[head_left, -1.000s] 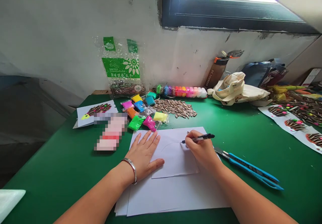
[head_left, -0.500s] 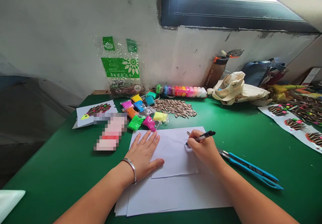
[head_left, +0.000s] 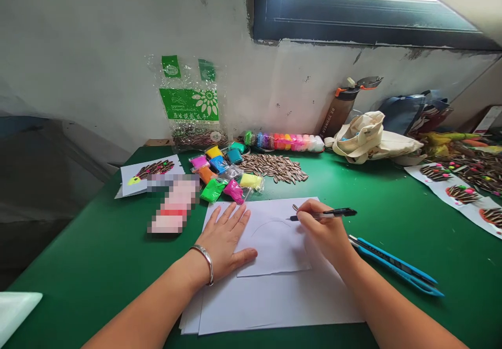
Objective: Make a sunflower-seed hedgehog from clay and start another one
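Observation:
My left hand (head_left: 227, 239) lies flat with fingers spread, pressing on the left side of a small white sheet of paper (head_left: 270, 260). A thin curved line, like an arch, is drawn across that sheet. Larger white sheets (head_left: 282, 307) lie beneath it. My right hand (head_left: 323, 228) is closed around a black pen (head_left: 339, 212), its tip at the right end of the arch, touching or just above the paper. One sunflower seed (head_left: 295, 207) lies beside my right fingers. A blue utility knife (head_left: 396, 265) rests on the green table, right of the paper.
Bagged coloured clay (head_left: 213, 190) and a pile of sunflower seeds (head_left: 274, 168) lie beyond the paper. Behind them stand a seed bag (head_left: 190, 108), a clay pack (head_left: 290, 142), a brown bottle (head_left: 340, 111) and a cloth bag (head_left: 363, 137). Seed-decorated cards (head_left: 152, 173) lie left, others right.
My right hand has shifted slightly right and tilted the pen lower, baring more of the drawn line's right end. My left hand keeps its place on the paper.

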Motion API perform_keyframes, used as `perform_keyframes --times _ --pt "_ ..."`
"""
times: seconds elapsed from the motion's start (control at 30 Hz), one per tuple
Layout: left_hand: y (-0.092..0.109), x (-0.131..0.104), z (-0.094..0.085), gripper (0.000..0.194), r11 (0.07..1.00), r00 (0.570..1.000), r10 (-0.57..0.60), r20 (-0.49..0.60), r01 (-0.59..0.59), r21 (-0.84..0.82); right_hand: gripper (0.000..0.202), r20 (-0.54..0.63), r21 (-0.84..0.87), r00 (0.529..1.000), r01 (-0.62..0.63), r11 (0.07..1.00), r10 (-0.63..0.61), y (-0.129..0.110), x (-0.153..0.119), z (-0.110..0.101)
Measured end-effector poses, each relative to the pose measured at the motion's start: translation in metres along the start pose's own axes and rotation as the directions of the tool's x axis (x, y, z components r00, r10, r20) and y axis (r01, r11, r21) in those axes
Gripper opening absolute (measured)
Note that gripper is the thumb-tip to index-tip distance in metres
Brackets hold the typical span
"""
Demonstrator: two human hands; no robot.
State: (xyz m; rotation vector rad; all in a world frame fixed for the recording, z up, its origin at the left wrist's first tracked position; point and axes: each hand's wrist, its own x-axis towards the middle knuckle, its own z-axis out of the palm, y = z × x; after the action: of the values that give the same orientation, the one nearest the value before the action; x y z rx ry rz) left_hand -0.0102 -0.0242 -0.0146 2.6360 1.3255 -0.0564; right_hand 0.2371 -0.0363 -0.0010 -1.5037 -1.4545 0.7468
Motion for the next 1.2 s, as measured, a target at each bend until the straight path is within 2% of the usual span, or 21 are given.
perform_keyframes --times 0.1,0.2,0.27,0.47,0.83,1.03,1.2 --pt "0.001 0.000 -0.001 0.086 1.000 1.000 0.010 0.005 -0.010 -0.003 0.012 0.158 0.068 0.987 0.030 0.997 -0.041 -0.012 -0.007 0.005" --pt "0.001 0.000 -0.001 0.089 1.000 1.000 0.007 0.007 -0.007 -0.010 0.010 0.339 0.057 0.940 0.014 0.998 -0.032 -0.018 -0.013 0.016" --pt "0.001 0.000 0.000 0.089 1.000 1.000 0.006 -0.001 -0.006 -0.016 0.012 0.400 0.025 0.916 0.024 0.999 -0.032 -0.019 -0.015 0.024" --pt "-0.001 0.000 0.002 0.087 0.999 1.000 0.009 -0.011 -0.009 -0.033 0.016 0.415 0.001 0.908 0.058 0.998 -0.053 -0.015 -0.017 0.032" --pt "0.000 0.000 0.001 0.087 1.000 1.000 0.002 -0.008 -0.002 -0.028 0.013 0.412 0.047 0.910 0.037 0.998 -0.054 -0.014 -0.017 0.029" --pt "0.001 0.000 -0.001 0.087 0.999 1.000 -0.001 0.000 0.001 -0.035 0.014 0.416 -0.001 0.908 0.058 0.998 -0.052 -0.012 -0.017 0.032" --pt "0.002 0.001 -0.001 0.089 1.000 1.000 -0.012 0.012 0.012 -0.023 0.014 0.438 0.047 0.896 0.054 0.997 -0.069 -0.011 -0.016 0.030"
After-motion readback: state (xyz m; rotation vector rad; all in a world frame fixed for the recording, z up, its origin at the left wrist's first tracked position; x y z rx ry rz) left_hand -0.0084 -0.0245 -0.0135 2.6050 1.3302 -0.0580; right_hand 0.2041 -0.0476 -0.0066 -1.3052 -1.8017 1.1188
